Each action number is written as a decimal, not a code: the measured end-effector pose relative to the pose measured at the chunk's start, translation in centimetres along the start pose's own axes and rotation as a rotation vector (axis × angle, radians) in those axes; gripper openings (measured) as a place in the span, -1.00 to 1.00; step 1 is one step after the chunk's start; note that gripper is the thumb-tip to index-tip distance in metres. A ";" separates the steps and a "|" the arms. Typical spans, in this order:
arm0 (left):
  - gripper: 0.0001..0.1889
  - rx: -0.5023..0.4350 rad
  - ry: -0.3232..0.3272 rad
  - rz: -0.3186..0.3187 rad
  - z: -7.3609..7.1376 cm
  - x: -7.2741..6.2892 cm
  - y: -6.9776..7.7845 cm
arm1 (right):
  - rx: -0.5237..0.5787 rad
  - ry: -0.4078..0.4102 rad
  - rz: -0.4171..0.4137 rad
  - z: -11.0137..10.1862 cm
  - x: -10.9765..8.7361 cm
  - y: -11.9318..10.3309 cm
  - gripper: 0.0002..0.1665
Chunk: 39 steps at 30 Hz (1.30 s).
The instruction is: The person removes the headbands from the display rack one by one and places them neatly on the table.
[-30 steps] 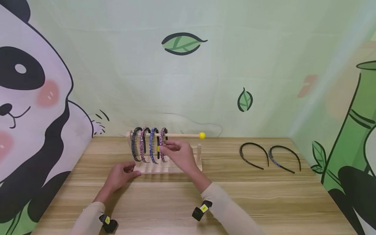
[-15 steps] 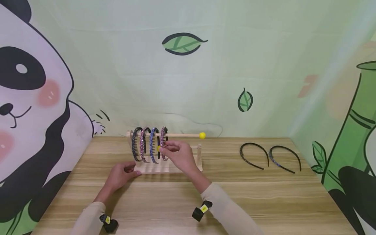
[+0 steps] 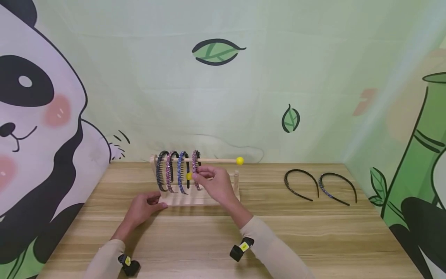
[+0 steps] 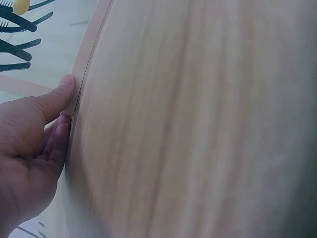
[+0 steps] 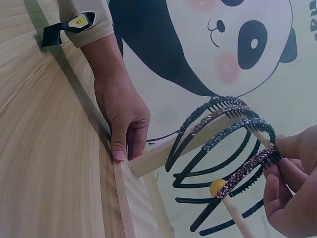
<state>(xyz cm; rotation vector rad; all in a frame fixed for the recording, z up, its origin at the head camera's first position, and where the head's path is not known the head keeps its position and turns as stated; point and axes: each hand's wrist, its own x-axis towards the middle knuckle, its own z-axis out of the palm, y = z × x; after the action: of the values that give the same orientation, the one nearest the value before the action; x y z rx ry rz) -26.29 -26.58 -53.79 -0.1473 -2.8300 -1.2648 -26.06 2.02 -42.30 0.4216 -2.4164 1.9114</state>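
Note:
A wooden headband rack with two rods stands at the back of the table. Three headbands hang together at its left end: a dark one, a pink glittery one and a blue glittery one. My right hand pinches another pink glittery headband between thumb and fingers, right of the blue one and around the upper rod. My left hand grips the rack's front left base corner, thumb on top and fingers against the side in the left wrist view.
Two more headbands, a black one and a blue-and-black one, lie on the table at the right. Yellow balls cap the upper rod and the lower rod. A printed cloth backdrop rises behind.
My right hand and the pink headband in it have shifted slightly right along the upper rod, away from the blue one. My left hand has stayed in place.

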 end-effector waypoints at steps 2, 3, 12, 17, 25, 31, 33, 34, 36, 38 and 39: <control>-0.39 -0.001 0.001 0.003 0.0 0.0 0.0 | 0.003 0.003 -0.003 -0.1 0.0 -0.1 -0.66; -0.40 -0.003 0.001 0.001 0.0 0.0 0.0 | 0.006 0.005 -0.003 -0.1 0.0 -0.1 -0.65; -0.37 0.002 -0.011 -0.018 0.0 0.0 0.2 | -0.002 0.026 -0.026 -0.6 0.1 -0.6 -0.67; -0.39 -0.006 -0.010 -0.024 -0.1 0.0 0.4 | 0.007 0.025 -0.050 -0.8 0.3 -0.9 -0.70; -0.40 -0.002 -0.008 -0.025 -0.1 0.1 0.4 | 0.016 0.025 -0.061 -1.1 0.3 -1.4 -0.71; -0.40 0.006 -0.008 -0.013 -0.1 0.1 0.3 | 0.018 0.025 -0.080 -1.4 0.1 -1.7 -0.69; -0.40 0.006 -0.006 -0.012 -0.1 0.1 0.2 | 0.022 0.024 -0.090 -1.5 0.0 -1.8 -0.69; -0.40 0.005 -0.004 -0.016 -0.1 0.1 0.3 | 0.024 0.023 -0.096 -1.5 0.0 -1.8 -0.68; -0.40 0.003 -0.002 -0.013 -0.1 0.0 0.3 | 0.030 0.022 -0.100 -1.6 -0.1 -1.9 -0.69; -0.39 0.001 0.000 -0.012 0.0 -0.1 0.3 | 0.030 0.024 -0.102 -1.8 -0.1 -2.0 -0.69; -0.39 -0.001 0.001 -0.015 0.0 -0.1 0.3 | 0.030 0.025 -0.103 -1.8 -0.2 -2.0 -0.69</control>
<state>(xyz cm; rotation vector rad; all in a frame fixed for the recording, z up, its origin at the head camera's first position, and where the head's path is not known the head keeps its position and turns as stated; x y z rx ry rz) -26.16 -26.41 -53.54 -0.1262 -2.8353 -1.2683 -25.70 3.38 -39.97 0.5100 -2.3051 1.9003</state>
